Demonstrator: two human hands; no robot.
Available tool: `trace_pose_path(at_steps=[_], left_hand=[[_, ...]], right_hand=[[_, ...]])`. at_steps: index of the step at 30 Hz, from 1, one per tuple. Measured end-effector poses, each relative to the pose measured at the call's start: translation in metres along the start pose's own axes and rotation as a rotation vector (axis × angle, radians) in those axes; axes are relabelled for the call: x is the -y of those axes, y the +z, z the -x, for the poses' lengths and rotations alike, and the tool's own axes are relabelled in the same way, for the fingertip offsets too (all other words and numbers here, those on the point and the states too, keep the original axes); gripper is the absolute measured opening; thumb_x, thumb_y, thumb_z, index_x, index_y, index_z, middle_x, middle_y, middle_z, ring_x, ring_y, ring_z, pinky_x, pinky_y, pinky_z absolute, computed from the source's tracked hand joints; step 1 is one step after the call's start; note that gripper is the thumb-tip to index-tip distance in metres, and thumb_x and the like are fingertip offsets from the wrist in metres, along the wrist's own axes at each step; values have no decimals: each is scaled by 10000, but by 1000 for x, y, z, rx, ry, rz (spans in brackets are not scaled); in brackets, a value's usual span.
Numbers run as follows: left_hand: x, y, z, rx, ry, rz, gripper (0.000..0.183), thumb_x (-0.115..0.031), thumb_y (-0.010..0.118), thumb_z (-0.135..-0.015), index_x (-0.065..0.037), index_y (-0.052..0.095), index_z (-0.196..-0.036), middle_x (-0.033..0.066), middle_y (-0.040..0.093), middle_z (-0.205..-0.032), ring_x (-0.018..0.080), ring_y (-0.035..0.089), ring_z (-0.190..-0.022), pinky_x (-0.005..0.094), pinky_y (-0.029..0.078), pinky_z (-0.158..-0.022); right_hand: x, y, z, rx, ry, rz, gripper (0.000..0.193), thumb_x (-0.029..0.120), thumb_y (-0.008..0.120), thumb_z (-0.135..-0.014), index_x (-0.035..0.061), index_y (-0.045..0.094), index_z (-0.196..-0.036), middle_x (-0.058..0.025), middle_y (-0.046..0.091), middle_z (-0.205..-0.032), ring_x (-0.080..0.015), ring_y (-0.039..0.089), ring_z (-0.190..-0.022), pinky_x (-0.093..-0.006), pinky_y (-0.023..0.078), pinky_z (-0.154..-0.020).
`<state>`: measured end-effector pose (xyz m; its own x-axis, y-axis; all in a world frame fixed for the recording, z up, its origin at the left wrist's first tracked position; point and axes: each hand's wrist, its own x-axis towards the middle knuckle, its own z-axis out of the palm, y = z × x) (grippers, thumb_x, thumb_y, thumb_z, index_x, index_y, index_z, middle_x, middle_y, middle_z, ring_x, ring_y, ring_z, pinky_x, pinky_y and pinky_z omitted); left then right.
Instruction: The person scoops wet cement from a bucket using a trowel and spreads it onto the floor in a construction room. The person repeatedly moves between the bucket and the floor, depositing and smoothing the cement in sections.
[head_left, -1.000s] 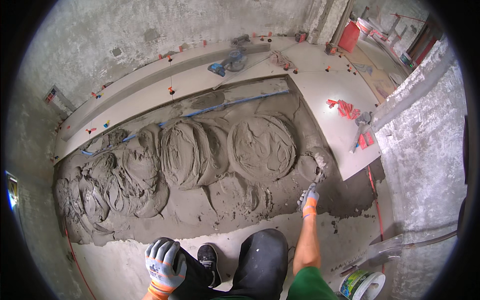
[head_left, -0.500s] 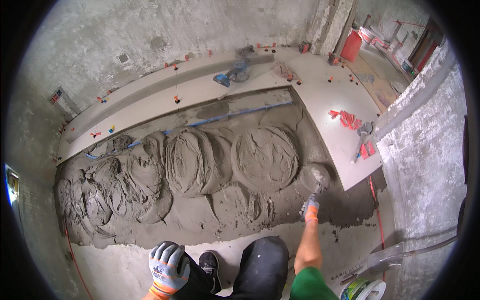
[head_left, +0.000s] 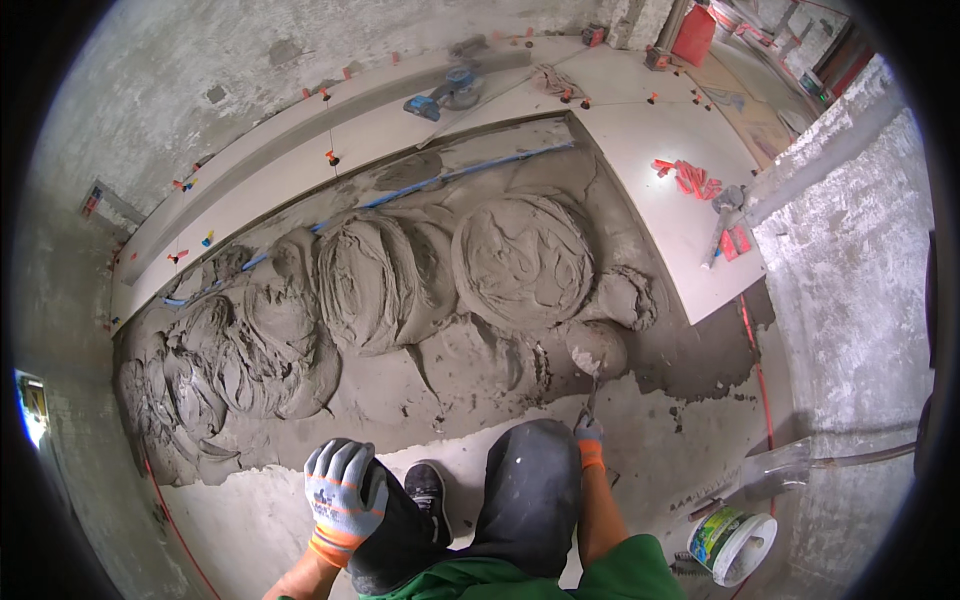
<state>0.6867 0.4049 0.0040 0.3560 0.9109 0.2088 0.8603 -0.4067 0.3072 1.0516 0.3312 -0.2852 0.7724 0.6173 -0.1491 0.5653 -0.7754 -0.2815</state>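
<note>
My right hand [head_left: 589, 432], in a grey glove with an orange cuff, is closed round the handle of a trowel [head_left: 597, 350]. The trowel's rounded, mortar-smeared blade lies low at the near edge of the spread mortar, just in front of my right knee. A small lump of mortar [head_left: 628, 297] sits beyond it, beside a large round mortar mound [head_left: 523, 262]. My left hand [head_left: 345, 495], gloved alike, rests on my left knee with its fingers laid out and nothing in them.
Ridged mortar heaps [head_left: 250, 345] spread to the left. Pale tiles [head_left: 670, 205] border the far and right sides, with orange levelling clips, red wedges [head_left: 688, 178] and a mallet [head_left: 727, 215] on them. A blue pipe [head_left: 430, 182] crosses behind. A bucket [head_left: 745, 550] stands near right.
My right hand has drawn the trowel back toward me and slightly left. A lump of mortar now shows near where the blade was. The view has shifted; my left hand stays on the knee.
</note>
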Motion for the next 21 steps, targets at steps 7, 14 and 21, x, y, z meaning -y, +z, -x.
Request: trace_pose_path(at_steps=[7, 14, 21], left_hand=[[-9, 20, -31, 27, 158, 60, 318, -118, 636, -633, -53, 575, -938, 98, 574, -909, 307, 532, -894, 427, 390, -839], [-12, 11, -37, 512, 95, 157, 333, -250, 615, -686, -55, 601, -955, 116, 599, -970, 285, 545, -920, 401, 396, -832], [-32, -63, 15, 698, 96, 130, 296, -226, 595, -665, -85, 596, -926, 118, 590, -956, 302, 525, -966, 406, 395, -865]], right_hand=[[-4, 4, 20, -168, -101, -244, 326, 292, 437, -884, 10, 583, -813, -153, 590, -648, -282, 576, -515, -386, 458, -488], [36, -127, 27, 522, 711, -1120, 386, 417, 458, -877, 79, 508, -696, -31, 435, -496, -179, 402, -342, -317, 350, -324], [100, -381, 146, 529, 597, -1479, 205, 306, 592, -843, 120, 510, -820, 24, 418, -553, -110, 380, -427, -265, 331, -406]])
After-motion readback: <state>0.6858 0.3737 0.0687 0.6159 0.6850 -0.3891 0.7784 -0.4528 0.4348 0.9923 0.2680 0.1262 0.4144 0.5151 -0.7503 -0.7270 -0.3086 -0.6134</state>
